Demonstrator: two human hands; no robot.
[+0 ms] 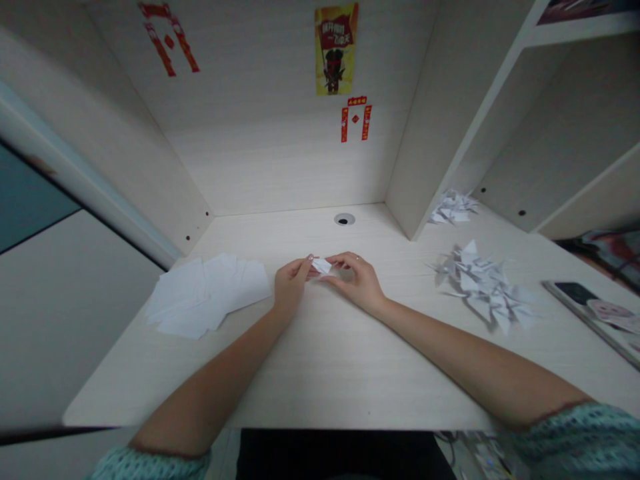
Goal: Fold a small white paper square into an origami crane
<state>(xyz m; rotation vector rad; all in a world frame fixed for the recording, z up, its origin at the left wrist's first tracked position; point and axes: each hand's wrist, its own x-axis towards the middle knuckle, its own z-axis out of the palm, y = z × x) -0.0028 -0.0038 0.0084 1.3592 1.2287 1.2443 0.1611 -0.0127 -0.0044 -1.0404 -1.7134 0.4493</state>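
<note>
A small folded piece of white paper (321,266) is held just above the desk, between my two hands. My left hand (291,285) pinches its left end between thumb and fingers. At the right end, my right hand (361,283) grips it with thumb and fingertips, the fingers curved and a gap showing behind them. The fine folds are too small to make out. Left of my hands lies a spread stack of flat white paper sheets (207,293). Over to the right, a heap of pointed folded paper pieces (483,283) rests on the desk.
Another pile of folded paper (454,207) sits behind the upright divider (425,173). A phone (595,313) lies at the right edge. The desk (320,373) has a round cable hole (345,219) near the back panel, which bears red and yellow stickers (336,50).
</note>
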